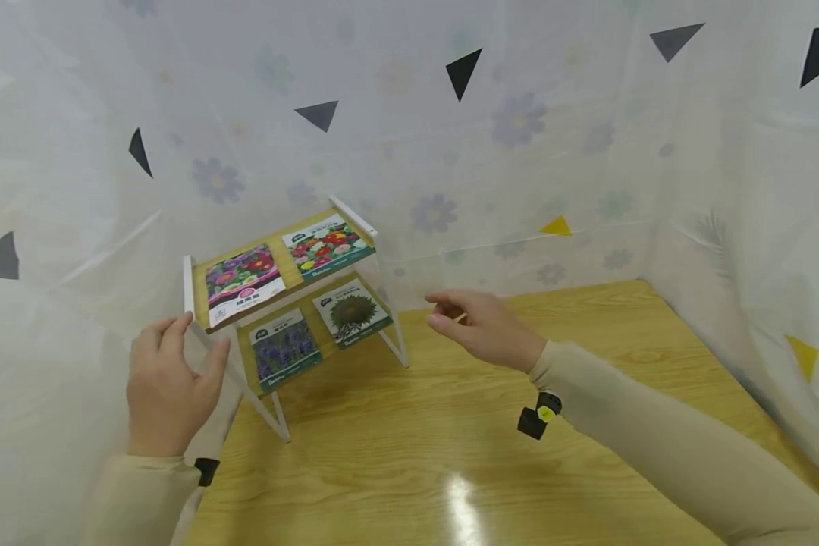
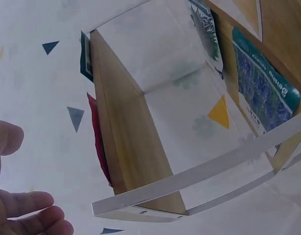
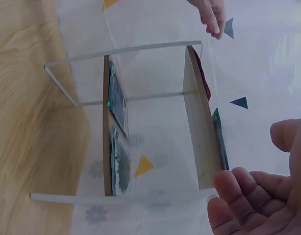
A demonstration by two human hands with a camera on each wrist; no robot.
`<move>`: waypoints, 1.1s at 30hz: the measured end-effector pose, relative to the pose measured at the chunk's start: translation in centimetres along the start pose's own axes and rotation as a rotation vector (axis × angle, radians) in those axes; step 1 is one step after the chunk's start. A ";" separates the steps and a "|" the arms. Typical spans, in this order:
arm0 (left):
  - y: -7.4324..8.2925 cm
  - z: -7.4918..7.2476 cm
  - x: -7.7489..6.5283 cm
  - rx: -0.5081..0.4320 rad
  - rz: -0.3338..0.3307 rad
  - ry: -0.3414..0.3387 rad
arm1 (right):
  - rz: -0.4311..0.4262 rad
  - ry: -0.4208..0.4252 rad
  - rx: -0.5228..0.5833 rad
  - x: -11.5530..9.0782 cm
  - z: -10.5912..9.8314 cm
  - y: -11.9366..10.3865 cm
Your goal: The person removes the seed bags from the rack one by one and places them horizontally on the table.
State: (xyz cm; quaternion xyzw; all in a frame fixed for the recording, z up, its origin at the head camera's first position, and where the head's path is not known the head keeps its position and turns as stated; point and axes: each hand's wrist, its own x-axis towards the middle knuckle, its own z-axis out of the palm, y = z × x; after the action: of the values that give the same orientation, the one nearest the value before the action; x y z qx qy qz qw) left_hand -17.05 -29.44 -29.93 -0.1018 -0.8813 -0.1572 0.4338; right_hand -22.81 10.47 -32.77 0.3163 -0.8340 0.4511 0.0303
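A small two-tier rack with white legs (image 1: 397, 341) and wooden shelves (image 1: 285, 264) stands at the left of the table. Its upper shelf bears a pink-and-purple flower seed packet (image 1: 244, 280) and a packet with red and mixed blooms (image 1: 327, 246). Below lie a lavender-coloured flower packet (image 1: 285, 349) and one picturing a round spiky head (image 1: 352, 312). My left hand (image 1: 171, 387) hovers by the rack's left end, fingers loosely bent and apart from it in the left wrist view. To the right of the rack, my right hand (image 1: 481, 326) holds nothing, fingers loosely curled.
The rack stands on a wood-grain table (image 1: 519, 470), near its far left corner. Behind and beside it hangs a pale sheet (image 1: 382, 91) with faint flowers and dark and yellow triangles. Dark bands are on both wrists.
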 end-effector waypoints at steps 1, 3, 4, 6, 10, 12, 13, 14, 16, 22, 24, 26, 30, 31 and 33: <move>0.0 0.0 0.5 0.008 0.001 -0.011 | 0.001 -0.009 0.003 0.5 0.2 -0.6; -0.2 0.0 1.5 0.027 0.009 -0.041 | 0.004 -0.028 0.009 1.5 0.5 -1.5; -0.3 0.1 1.9 0.038 0.010 -0.060 | 0.004 -0.038 0.010 2.0 0.7 -2.0; -0.5 0.2 2.8 0.062 0.010 -0.106 | 0.005 -0.057 0.002 3.0 1.0 -2.9; -0.9 0.5 4.3 0.118 0.018 -0.187 | 0.014 -0.087 -0.039 4.9 1.8 -4.7; -1.2 0.5 4.8 0.154 0.007 -0.229 | 0.011 -0.096 -0.060 6.0 2.4 -5.7; -1.3 0.5 5.1 0.173 0.001 -0.250 | 0.011 -0.102 -0.070 6.6 2.7 -6.2; -1.6 0.4 5.3 0.188 -0.004 -0.268 | 0.012 -0.108 -0.078 7.1 3.0 -6.7; -1.9 0.3 5.7 0.213 -0.024 -0.310 | 0.013 -0.119 -0.081 8.3 3.6 -7.6; -2.8 0.3 6.8 0.256 -0.005 -0.389 | 0.043 -0.122 -0.083 11.5 5.2 -9.7; -2.9 0.4 7.1 0.282 0.026 -0.410 | 0.065 -0.125 -0.087 12.4 5.8 -10.2; -2.9 0.6 7.4 0.310 0.049 -0.429 | 0.074 -0.131 -0.090 13.3 6.5 -10.5; -3.2 1.0 7.8 0.375 0.098 -0.451 | 0.122 -0.135 -0.091 14.8 8.0 -10.5; -3.3 1.3 7.8 0.384 0.112 -0.453 | 0.134 -0.135 -0.090 15.1 8.3 -10.4; -3.6 1.7 7.8 0.409 0.140 -0.462 | 0.156 -0.135 -0.098 15.5 8.9 -10.2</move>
State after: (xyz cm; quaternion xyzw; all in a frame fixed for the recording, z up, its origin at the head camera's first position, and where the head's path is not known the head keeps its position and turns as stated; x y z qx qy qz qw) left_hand -24.17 -31.84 -25.34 -0.1061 -0.9607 0.0809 0.2433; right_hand -27.45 -8.15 -25.31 0.2785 -0.8772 0.3885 -0.0457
